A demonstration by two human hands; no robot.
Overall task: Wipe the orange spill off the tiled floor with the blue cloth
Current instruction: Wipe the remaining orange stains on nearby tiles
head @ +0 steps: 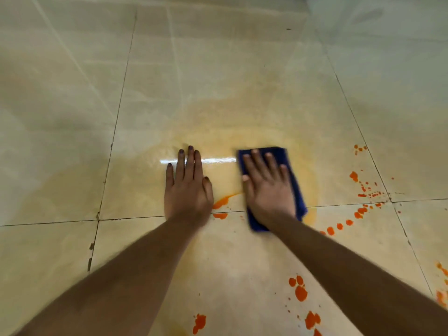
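Note:
A folded blue cloth [286, 163] lies flat on the cream tiled floor [218, 69], and my right hand [269, 187] presses down on it with fingers spread. My left hand [188, 187] rests flat on the bare tile to the cloth's left, fingers together, holding nothing. A pale orange smear [242, 139] rings the area around both hands. Bright orange spill drops remain: a streak between the hands [224, 201], a trail of spots to the right [361, 209], and larger blots near me [300, 292].
Dark grout lines [116, 127] cross the floor. More orange splashes sit at the right edge [442, 297] and at the bottom [199, 323]. A bright light reflection [218, 160] streaks the wet tile between the hands.

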